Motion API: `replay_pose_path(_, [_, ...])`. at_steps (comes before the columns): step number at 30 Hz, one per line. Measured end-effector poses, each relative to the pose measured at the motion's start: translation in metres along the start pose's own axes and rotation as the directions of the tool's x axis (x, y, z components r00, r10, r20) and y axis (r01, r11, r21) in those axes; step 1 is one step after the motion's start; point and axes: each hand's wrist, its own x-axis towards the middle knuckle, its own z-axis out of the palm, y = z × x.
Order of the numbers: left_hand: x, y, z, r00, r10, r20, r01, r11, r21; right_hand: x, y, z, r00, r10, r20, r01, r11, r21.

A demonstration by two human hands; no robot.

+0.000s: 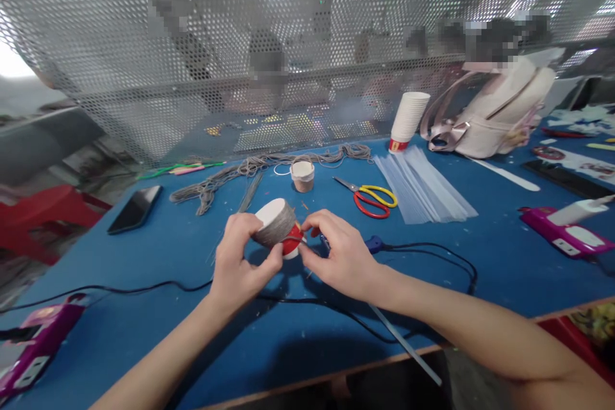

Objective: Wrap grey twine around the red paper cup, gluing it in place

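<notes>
A paper cup [276, 224] lies tilted in my left hand [240, 256], its white opening facing up and left. Grey cord [281, 229] is wound around the part near the rim, and red printed paper shows at the other end. My left fingers and thumb close around the cup. At its red end, my right hand [336, 256] pinches a strand of the cord between thumb and fingers. Partly hidden behind my right hand is a blue glue gun [373, 244]; a long translucent glue stick [406, 346] reaches out below my wrist.
Beyond the hands stand a small cord-wrapped cup [302, 177], scissors [369, 197], clear glue sticks [423, 189] and stacked paper cups [408, 120]. Loose grey cord [254, 166] stretches along the back. A phone [134, 209], power strips [564, 230], black cables and a backpack [500, 109] surround them.
</notes>
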Motion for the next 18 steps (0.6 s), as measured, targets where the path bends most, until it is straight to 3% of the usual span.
replay_pose_path(4, [0.003, -0.005, -0.001, 0.999, -0.018, -0.038, 0.019, 0.999, 0.026, -0.001, -0.006, -0.001, 0.940, 0.290, 0.177, -0.302, 0.952, 0.043])
replay_pose_path(7, [0.005, -0.009, -0.003, 0.997, -0.054, -0.058, 0.057, 0.997, 0.043, -0.003, -0.009, -0.001, 0.901, 0.341, 0.269, -0.378, 0.921, 0.100])
replay_pose_path(14, [0.006, -0.012, -0.006, 0.999, -0.049, 0.014, 0.050, 0.999, -0.014, -0.007, -0.012, 0.004, 0.876, 0.278, 0.395, -0.395, 0.882, 0.256])
replay_pose_path(16, [0.005, -0.012, -0.005, 0.998, -0.058, 0.034, 0.059, 0.998, -0.027, -0.009, -0.013, 0.004, 0.877, 0.199, 0.438, -0.334, 0.907, 0.257])
replay_pose_path(18, [0.004, -0.013, -0.003, 0.997, -0.078, 0.027, 0.079, 0.997, -0.020, -0.013, -0.015, 0.002, 0.865, 0.022, 0.501, -0.155, 0.962, 0.225])
